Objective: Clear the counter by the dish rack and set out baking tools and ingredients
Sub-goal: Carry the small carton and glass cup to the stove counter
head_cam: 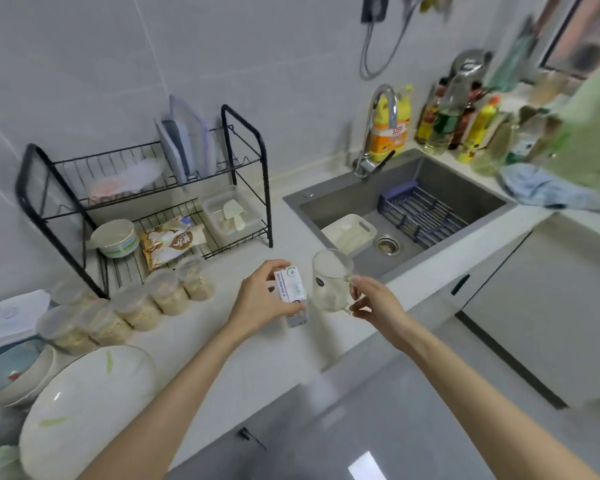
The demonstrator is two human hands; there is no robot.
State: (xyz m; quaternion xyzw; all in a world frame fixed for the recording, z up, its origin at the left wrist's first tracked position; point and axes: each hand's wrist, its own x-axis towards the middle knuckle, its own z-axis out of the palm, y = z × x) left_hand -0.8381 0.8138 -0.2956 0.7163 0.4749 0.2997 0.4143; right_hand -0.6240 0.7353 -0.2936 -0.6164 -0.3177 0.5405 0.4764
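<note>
My left hand point(262, 299) grips a small white carton point(291, 292) with blue print, held just above the white counter point(243, 351) in front of the sink. Right beside it, my right hand point(373, 301) pinches the handle of a clear glass mug point(329, 280), which stands upright next to the carton. The black wire dish rack point(146, 199) stands at the back left, holding a bowl point(115, 239), a snack bag point(170, 240), a plastic box point(229, 213) and cutting boards.
Several lidded tubs of grain point(136, 306) line the counter before the rack. White plates point(87, 410) and bowls lie at the near left. The grey sink point(409, 216) holds a white tray and a blue rack. Bottles point(465, 123) and a blue cloth point(548, 190) crowd the far right.
</note>
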